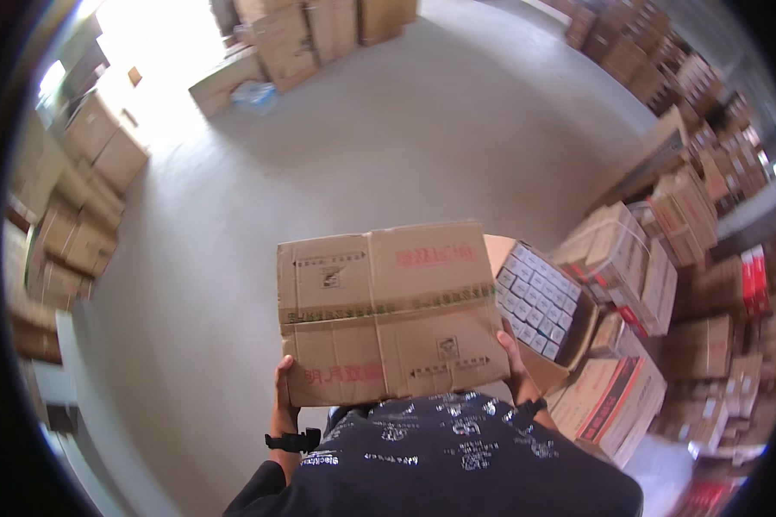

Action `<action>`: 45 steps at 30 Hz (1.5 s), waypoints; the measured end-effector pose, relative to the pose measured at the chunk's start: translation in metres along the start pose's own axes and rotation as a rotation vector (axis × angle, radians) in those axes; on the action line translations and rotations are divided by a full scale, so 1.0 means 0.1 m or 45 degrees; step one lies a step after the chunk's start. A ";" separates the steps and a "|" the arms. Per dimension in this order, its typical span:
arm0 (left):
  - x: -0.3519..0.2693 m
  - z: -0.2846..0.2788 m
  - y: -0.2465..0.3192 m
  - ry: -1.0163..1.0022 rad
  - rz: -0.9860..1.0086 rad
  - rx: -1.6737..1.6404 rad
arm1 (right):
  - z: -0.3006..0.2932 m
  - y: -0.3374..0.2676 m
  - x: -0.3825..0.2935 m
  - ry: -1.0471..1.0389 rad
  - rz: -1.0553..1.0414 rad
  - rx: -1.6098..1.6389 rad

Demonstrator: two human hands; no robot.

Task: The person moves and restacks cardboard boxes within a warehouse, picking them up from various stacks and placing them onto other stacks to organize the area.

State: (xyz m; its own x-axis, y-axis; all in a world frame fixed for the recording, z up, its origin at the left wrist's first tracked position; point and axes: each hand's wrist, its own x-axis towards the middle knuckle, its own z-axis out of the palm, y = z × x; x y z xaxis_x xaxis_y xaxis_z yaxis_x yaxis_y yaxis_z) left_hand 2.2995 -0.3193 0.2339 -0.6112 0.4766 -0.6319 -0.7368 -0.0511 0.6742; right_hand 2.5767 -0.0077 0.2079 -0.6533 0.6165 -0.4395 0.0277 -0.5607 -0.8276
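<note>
A taped cardboard box (391,336) with red and black print is held in front of my torso, its broad face towards the camera. My left hand (284,378) grips its lower left edge, with the thumb showing at the side. On the opposite edge, near the lower right corner, my right hand (511,355) holds it. The fingers beneath the box are hidden. Just beyond my right hand stands an open carton (582,329) packed with rows of small white boxes (537,297).
Stacked cartons (621,245) and a carton with a red and black stripe (604,404) crowd the right. More cartons line the left (77,239) and far side (284,45). A blue plastic bag (254,97) lies on the grey floor (388,148).
</note>
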 end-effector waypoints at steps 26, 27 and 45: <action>4.28 2.68 1.37 -0.870 -0.328 0.420 | 0.15 -0.80 2.02 0.835 -0.414 0.314; 4.31 2.83 1.43 -0.879 -0.328 0.418 | 0.14 -0.83 2.13 0.814 -0.427 0.321; 4.82 5.22 1.52 -1.207 -0.492 0.885 | -0.21 -1.03 2.54 1.336 -0.547 0.684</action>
State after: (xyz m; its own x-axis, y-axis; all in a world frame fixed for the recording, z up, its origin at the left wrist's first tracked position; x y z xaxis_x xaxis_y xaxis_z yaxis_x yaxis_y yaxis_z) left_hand 2.0438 0.3612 0.2311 0.2765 0.8185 -0.5035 -0.3352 0.5732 0.7477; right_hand 2.4233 0.2184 0.1745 0.3901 0.8089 -0.4399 -0.5106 -0.2076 -0.8344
